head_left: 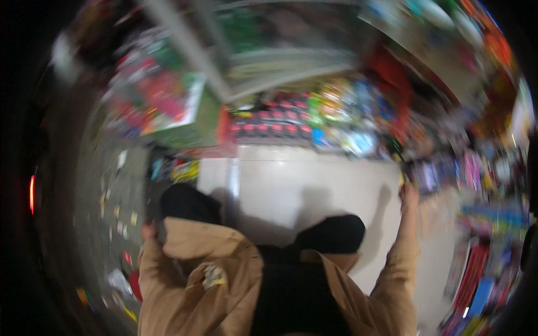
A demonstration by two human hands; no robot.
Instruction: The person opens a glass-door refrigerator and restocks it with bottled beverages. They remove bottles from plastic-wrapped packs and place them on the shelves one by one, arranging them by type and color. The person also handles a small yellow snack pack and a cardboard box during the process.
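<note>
My left hand [149, 231] hangs low beside my left leg, over dark paved ground, its fingers mostly hidden and blurred. On the other side, my right hand [408, 197] reaches forward at the end of a tan sleeve [397, 269]. Its fingers look curled near a small yellow and dark item [401, 168]; blur hides whether they hold it. Just past that hand lie blurred packaged goods [433, 172]. Between my arms are the open tan jacket [210, 239] and my black-clad legs [330, 235], above a pale tiled floor [290, 180].
Rows of dark bottles with red labels [273, 126] and bright packages [336, 101] line the floor ahead. A green box [201, 122] stands front left, beside a pale metal frame [185, 42]. Merchandise [483, 269] lines the right. Litter dots the pavement [101, 189] at left.
</note>
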